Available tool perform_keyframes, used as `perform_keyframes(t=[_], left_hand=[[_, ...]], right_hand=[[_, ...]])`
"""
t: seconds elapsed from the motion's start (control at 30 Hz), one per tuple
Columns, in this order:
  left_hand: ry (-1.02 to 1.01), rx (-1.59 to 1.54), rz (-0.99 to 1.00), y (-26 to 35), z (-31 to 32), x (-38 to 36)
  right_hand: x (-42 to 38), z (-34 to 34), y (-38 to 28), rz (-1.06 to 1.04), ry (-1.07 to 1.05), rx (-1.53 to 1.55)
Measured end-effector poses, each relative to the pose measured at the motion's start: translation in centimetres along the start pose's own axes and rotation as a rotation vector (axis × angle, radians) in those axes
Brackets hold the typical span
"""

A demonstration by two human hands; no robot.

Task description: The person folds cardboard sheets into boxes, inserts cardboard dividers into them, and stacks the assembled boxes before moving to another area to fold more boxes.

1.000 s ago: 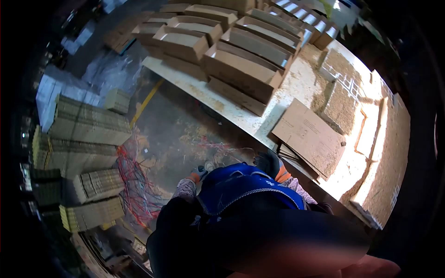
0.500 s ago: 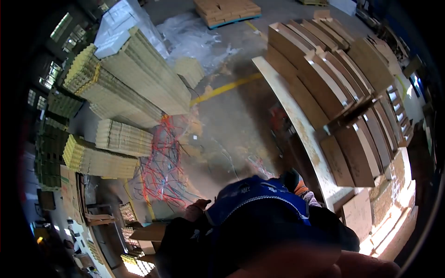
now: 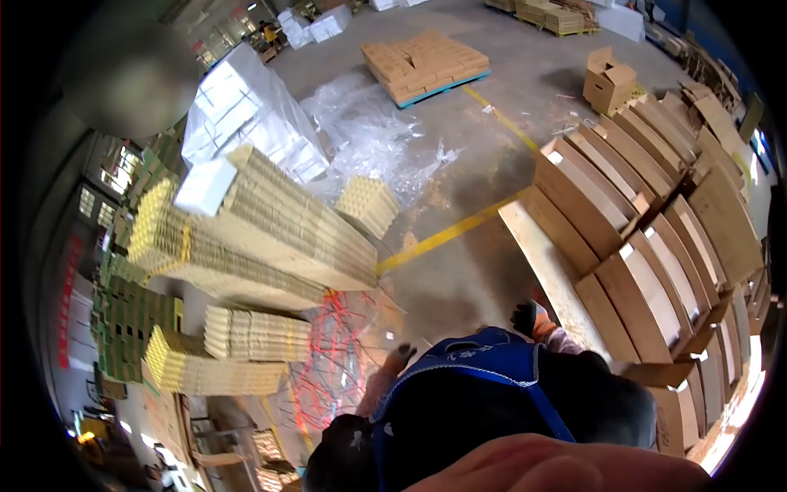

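A worker in a blue apron [image 3: 484, 361] turns from the counter [image 3: 551, 271] toward the warehouse floor [image 3: 443, 205], the view swinging off the flat card sheets seen a second ago. The gloved right hand [image 3: 529, 318] hangs empty just off the counter's near edge, fingers curled loosely; the left hand [image 3: 399, 357] hovers over the red strapping [image 3: 328, 361] on the floor, its grip unclear. Folded boxes [image 3: 648, 246] line the counter; card bundles [image 3: 279, 238] rise beyond.
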State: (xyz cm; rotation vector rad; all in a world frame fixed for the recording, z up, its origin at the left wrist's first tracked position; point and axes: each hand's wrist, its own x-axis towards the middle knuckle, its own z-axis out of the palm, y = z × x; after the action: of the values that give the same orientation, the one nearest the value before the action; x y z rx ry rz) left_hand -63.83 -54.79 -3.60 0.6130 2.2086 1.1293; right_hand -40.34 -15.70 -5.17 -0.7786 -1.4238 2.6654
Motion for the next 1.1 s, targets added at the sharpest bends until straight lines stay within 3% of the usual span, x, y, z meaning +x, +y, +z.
perform_keyframes(t=[0.03, 0.1, 0.2, 0.27, 0.3, 0.33, 0.37, 0.43, 0.5, 0.57, 0.7, 0.8, 0.9, 0.97, 1.0, 1.1], left_hand=[[-0.079, 0.109, -0.148, -0.8, -2.0, -0.8], [-0.191, 0.260, -0.397, -2.1, -5.5, -2.3], [-0.194, 0.343, -0.571, -3.0, -9.6, -0.9], [-0.203, 0.381, -0.633, -4.2, -11.5, 1.8], [-0.216, 0.402, -0.644, -4.5, -12.3, 3.9], [-0.232, 0.424, -0.651, -4.8, -13.3, 6.4], [-0.250, 0.438, -0.649, -5.0, -14.5, 9.1], [-0.281, 0.484, -0.622, -5.0, -17.5, 16.3], [-0.322, 0.534, -0.566, -4.9, -20.8, 24.3], [-0.365, 0.587, -0.499, -3.6, -23.7, 33.3], [-0.372, 0.699, -0.245, -0.4, -26.0, 56.9], [-0.246, 0.593, 0.127, 8.0, -21.9, 82.3], [-0.149, 0.233, 0.465, 24.3, -14.3, 101.6], [-0.245, 0.121, 0.388, 37.2, -9.4, 104.7], [-0.256, 0.115, 0.404, 41.8, -7.4, 104.4], [-0.305, 0.321, 0.334, 50.9, 0.5, 102.5]], right_hand=[[3.9, 0.8, -2.7, 0.225, 0.011, 0.349], [8.1, 7.2, -10.4, 0.272, 0.186, 0.236], [17.7, 8.8, -14.1, 0.235, 0.089, 0.119], [22.8, 8.8, -16.2, 0.147, 0.209, -0.204], [25.2, 7.5, -16.3, 0.147, 0.233, -0.183], [27.8, 5.5, -15.7, -0.008, 0.319, -0.325], [30.5, 3.2, -14.8, -0.164, 0.409, -0.468], [35.8, -4.4, -9.4, -0.221, 0.680, -0.455], [31.6, -3.5, -15.0, 0.127, 0.763, 0.045], [30.5, -4.3, -16.4, 0.279, 0.813, 0.378], [31.3, -1.7, -17.7, 0.286, 1.132, 0.250], [32.7, -1.1, -17.8, 0.272, 1.262, 0.298], [34.2, -0.5, -19.9, 0.124, 1.397, 0.269], [37.8, -9.3, -5.0, -0.091, 1.476, -0.570], [38.1, -11.1, -3.7, 0.088, 1.416, -0.578], [41.3, -16.1, -9.7, 0.348, 1.333, -0.311]])
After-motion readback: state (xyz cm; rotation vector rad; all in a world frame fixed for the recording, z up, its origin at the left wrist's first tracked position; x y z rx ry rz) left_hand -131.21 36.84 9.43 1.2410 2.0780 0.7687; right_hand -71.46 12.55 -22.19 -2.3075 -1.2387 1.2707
